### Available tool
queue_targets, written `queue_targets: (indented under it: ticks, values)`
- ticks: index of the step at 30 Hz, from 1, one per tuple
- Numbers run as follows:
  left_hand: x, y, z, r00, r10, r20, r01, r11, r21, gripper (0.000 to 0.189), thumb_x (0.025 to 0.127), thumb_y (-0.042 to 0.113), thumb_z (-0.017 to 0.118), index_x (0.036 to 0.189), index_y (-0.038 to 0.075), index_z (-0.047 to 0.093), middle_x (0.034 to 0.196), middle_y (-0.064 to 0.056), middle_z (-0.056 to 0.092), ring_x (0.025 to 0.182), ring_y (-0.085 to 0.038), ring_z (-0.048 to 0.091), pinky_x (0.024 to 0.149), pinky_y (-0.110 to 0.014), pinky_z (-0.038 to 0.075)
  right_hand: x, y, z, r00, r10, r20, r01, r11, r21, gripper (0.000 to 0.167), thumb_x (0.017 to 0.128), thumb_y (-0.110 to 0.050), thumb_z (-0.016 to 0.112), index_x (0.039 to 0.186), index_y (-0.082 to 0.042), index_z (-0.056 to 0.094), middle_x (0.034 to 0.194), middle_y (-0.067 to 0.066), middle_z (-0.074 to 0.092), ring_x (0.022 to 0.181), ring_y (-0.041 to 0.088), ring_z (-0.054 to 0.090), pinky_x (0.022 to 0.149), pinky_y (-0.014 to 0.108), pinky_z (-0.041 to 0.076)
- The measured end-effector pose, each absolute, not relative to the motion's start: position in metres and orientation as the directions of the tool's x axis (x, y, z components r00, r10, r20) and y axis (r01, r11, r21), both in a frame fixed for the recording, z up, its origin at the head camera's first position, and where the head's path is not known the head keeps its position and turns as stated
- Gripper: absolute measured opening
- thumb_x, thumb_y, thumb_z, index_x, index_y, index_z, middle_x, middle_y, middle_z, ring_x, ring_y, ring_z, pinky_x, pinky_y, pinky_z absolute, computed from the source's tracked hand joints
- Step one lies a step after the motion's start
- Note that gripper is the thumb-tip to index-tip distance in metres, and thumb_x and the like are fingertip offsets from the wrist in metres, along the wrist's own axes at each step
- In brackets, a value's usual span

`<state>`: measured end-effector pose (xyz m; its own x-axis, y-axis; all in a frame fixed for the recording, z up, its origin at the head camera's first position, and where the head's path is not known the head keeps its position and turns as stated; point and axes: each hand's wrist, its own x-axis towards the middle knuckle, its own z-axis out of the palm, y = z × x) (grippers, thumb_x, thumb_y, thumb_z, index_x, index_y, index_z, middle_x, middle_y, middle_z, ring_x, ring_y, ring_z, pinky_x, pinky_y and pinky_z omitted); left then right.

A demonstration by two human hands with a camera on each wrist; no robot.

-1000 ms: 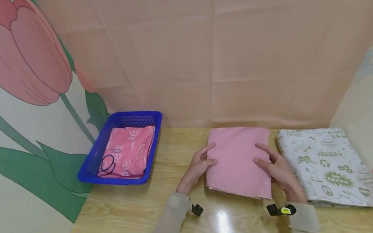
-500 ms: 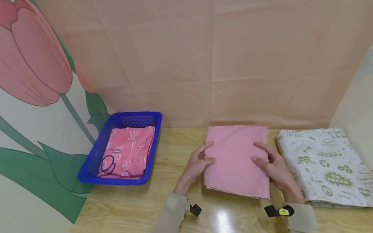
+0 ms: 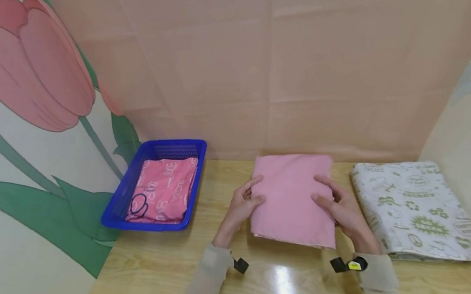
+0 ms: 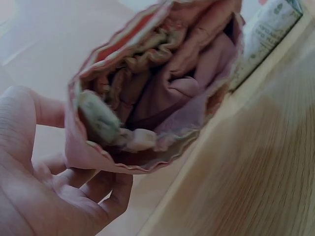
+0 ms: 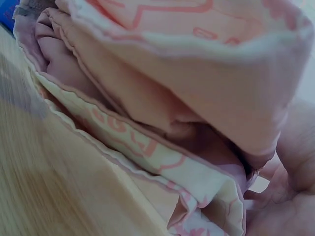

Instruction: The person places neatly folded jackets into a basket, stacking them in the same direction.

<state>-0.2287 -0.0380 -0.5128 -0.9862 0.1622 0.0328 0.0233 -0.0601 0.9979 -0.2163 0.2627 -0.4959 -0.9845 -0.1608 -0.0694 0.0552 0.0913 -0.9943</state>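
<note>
Both hands hold a folded pink cloth (image 3: 287, 203) over the table, one at each side. My left hand (image 3: 242, 208) grips its left edge, with the thumb on the upper face and other fingers underneath. On the opposite edge, my right hand (image 3: 345, 212) has thumb and index finger spread over the pink face. The left wrist view looks into the cloth's near end, where its layers (image 4: 197, 44) fold over one another inside a wavy hem. Close up in the right wrist view, pale layers with pink print (image 5: 142, 142) show between the plain pink folds.
A blue plastic basket (image 3: 112, 222) stands at the left with a folded pink printed cloth (image 3: 164, 190) inside. To the right lies a folded white cloth with green print (image 3: 415, 209). Behind the wooden table (image 3: 162, 266) hangs a peach cloth backdrop (image 3: 208, 70).
Both hands have shifted a little to the left and slightly away from me, carrying the pink cloth with them. Their hold stays the same.
</note>
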Motion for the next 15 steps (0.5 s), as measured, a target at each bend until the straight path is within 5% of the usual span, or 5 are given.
queue_targets:
  ticks: [7,13,15]
  values:
    - [-0.228,-0.049,-0.501,-0.995,0.082,0.049,0.047,-0.02,0.999,0.06,0.091,0.006,0.075,0.149,0.016,0.064,0.143,-0.017,0.065,0.12,-0.021,0.063,0.099,-0.035,0.058,-0.223,0.247,-0.489,-0.977,-0.206,-0.058,0.043,0.076,-0.996,0.065,0.106,-0.023,0.069,0.164,-0.018,0.04,0.088,-0.003,0.064,0.06,0.012,0.065,0.047,0.036,0.058]
    - [-0.227,-0.063,-0.497,-0.999,0.021,0.038,0.038,0.009,0.999,0.059,0.09,0.01,0.075,0.147,0.017,0.066,0.147,-0.017,0.064,0.125,-0.026,0.063,0.101,-0.041,0.059,-0.23,0.231,-0.488,-0.968,-0.25,-0.008,-0.016,0.094,-0.995,0.063,0.106,-0.023,0.068,0.163,-0.015,0.041,0.08,0.002,0.063,0.054,0.014,0.064,0.037,0.032,0.049]
    - [-0.226,-0.07,-0.496,-1.0,-0.003,0.029,0.029,0.007,1.0,0.058,0.09,0.011,0.076,0.147,0.018,0.067,0.146,-0.018,0.064,0.124,-0.027,0.063,0.1,-0.042,0.059,-0.233,0.224,-0.487,-0.962,-0.273,0.011,-0.045,0.116,-0.992,0.063,0.107,-0.023,0.068,0.163,-0.015,0.041,0.098,0.011,0.066,0.062,0.015,0.066,0.041,0.033,0.052]
